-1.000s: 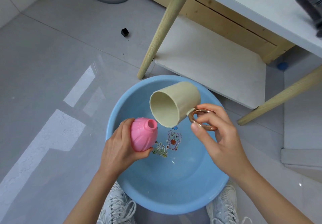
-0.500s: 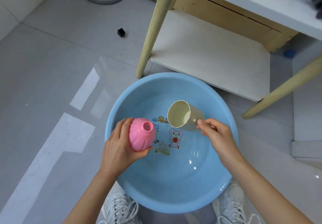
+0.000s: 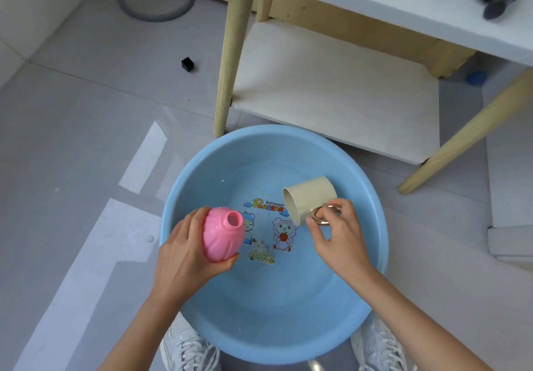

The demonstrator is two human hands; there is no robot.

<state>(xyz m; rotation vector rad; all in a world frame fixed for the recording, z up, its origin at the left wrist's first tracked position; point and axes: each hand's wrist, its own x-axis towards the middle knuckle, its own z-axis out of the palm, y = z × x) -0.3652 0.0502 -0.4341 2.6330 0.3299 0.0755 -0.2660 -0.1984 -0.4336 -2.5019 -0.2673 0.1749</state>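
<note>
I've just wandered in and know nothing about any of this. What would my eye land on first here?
The big light-blue basin on the grey floor stands out first, with cartoon bears printed on its bottom. Over its left side the left hand grips a pink ribbed bottle. To the right, the right hand pinches the gold ring handle of a cream mug tipped on its side.
</note>
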